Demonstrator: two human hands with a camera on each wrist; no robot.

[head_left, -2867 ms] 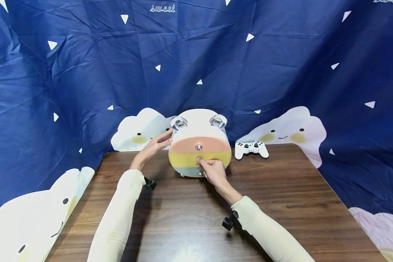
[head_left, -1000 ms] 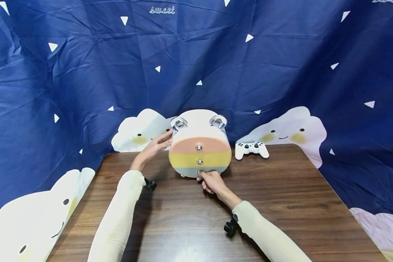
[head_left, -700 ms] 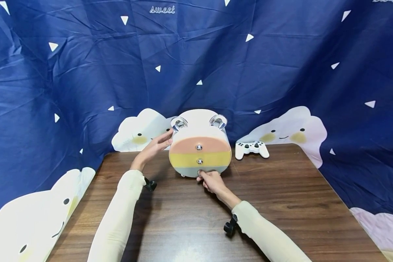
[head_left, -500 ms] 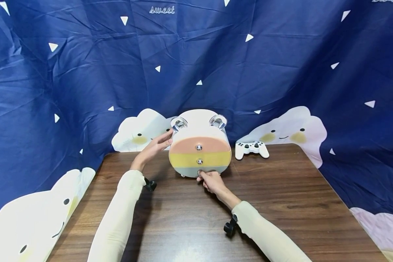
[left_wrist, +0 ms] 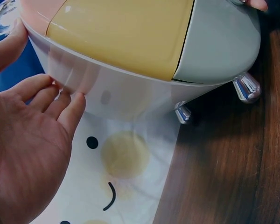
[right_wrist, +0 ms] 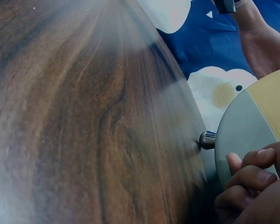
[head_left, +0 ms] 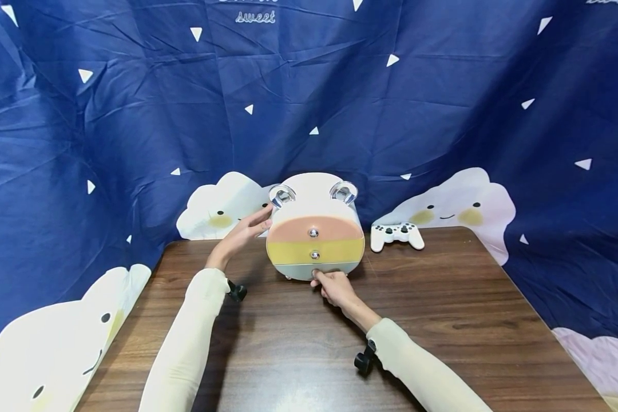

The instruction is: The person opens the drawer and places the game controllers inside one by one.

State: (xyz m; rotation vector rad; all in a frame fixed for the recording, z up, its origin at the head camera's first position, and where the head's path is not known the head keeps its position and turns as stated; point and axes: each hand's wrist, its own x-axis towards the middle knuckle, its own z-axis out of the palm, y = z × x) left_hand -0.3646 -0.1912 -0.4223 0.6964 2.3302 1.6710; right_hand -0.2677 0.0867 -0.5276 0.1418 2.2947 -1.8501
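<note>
A small white drawer box stands at the back of the table, with silver rings on top and silver feet. Its front has a pink drawer, a yellow drawer and a grey-green drawer at the bottom. My right hand pinches the bottom drawer's knob, which thumb and fingers mostly cover. A thin dark seam separates the grey-green and yellow fronts in the left wrist view. Against the box's left side rests my left hand, fingers extended and gripping nothing.
A white game controller lies right of the box on the brown wooden table. Behind hangs a blue cloth with white triangles and smiling clouds. Each wrist wears a black camera.
My right hand has moved down from the yellow drawer's knob to the grey-green drawer's knob. A thin line now shows along the grey-green drawer's top edge. My left hand stays put.
</note>
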